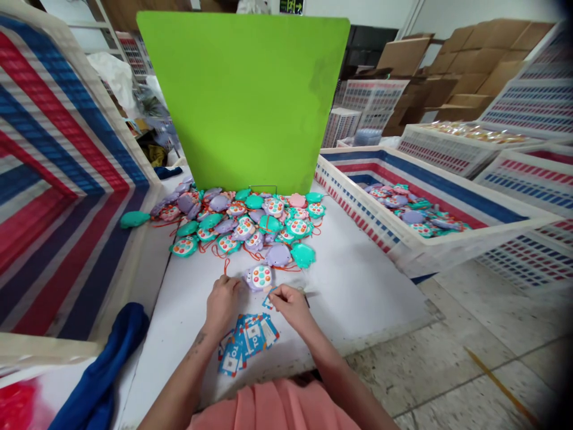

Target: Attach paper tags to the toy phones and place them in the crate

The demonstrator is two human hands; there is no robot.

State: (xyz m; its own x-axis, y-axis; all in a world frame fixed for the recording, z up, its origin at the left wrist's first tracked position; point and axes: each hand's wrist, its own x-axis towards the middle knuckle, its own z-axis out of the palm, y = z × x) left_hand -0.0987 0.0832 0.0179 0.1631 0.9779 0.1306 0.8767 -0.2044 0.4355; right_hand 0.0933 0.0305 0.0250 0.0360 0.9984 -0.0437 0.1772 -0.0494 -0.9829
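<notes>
In the head view, my left hand (224,300) is closed, pinching a thin red cord (226,263) whose loop stands up above the fingers. Right beside it lies a purple turtle-shaped toy (261,277) with coloured round buttons facing up. My right hand (290,303) pinches a small blue and white card (268,300) just in front of that toy. Close to my body, several blue printed cards (253,335) lie in an overlapping pile. Beyond my hands, a heap of purple, teal and pink toys (244,228) with red cords spreads across the white table (358,269).
A tall green board (250,101) stands behind the heap. At right is a white crate (405,242) with more toys inside. A striped-lined crate (76,239) stands at left, and blue cloth (107,370) hangs by it. Cardboard boxes (483,60) are stacked behind.
</notes>
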